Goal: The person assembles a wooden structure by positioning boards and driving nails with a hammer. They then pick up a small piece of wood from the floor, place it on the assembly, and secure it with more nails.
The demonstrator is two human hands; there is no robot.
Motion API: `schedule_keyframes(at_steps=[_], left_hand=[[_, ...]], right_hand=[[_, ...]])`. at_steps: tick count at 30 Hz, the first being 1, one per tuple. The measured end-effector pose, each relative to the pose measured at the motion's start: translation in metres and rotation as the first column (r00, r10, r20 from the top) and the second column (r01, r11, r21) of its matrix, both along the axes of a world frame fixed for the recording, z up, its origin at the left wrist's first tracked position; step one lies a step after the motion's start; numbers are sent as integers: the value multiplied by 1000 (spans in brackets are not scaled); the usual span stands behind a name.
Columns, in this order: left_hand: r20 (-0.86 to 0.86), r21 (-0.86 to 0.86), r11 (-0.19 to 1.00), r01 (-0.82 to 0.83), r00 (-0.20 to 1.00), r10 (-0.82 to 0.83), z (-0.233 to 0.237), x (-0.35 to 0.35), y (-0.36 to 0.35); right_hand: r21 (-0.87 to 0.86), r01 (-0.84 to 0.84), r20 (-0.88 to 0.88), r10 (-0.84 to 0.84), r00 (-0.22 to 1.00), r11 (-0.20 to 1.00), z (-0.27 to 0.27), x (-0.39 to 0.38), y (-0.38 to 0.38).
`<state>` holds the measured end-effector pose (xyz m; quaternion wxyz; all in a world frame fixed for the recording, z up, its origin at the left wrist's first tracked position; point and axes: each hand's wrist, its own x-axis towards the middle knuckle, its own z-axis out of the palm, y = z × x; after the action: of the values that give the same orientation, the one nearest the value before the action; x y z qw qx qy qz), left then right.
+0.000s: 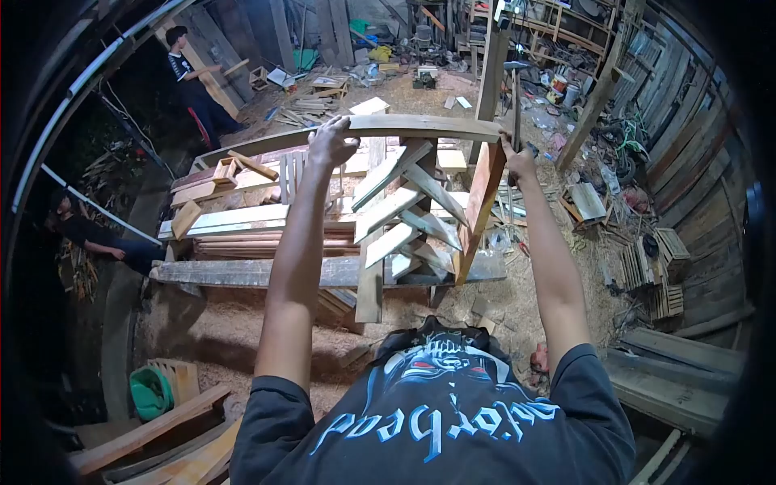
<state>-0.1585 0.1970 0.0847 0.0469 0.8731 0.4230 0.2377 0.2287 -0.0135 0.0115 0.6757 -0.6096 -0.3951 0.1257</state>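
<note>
A long wooden board [428, 124] runs crosswise in front of me, raised above the workbench. My left hand [331, 144] grips it left of its middle, with the fingers bent over its top edge. At the right end my right hand [518, 159] is closed around the board, where it meets a reddish-brown plank [482, 212] that slants down towards me. A dark object shows beside the right hand; I cannot make out what it is. Between my arms, pale slats with slanted ends [394, 215] overlap in a chevron pattern along an upright piece.
The workbench [323, 272] carries long planks and a small wooden box [227, 170]. One person [194, 81] stands at the back left holding wood; another [97, 234] is at the left edge. A post [490, 73] rises behind the board. Shavings and scraps cover the floor.
</note>
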Motion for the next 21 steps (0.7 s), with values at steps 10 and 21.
schedule_keyframes(at_steps=[10,21], left_hand=[[852,-290,807,514,523,-26,-15,-31,10],[891,-401,701,590,430,148,-35,-67,-46]], right_hand=[[-102,50,-48,-55,997,994,19,-29,-38],[46,35,44,-37,998,998,13,-62,-76]])
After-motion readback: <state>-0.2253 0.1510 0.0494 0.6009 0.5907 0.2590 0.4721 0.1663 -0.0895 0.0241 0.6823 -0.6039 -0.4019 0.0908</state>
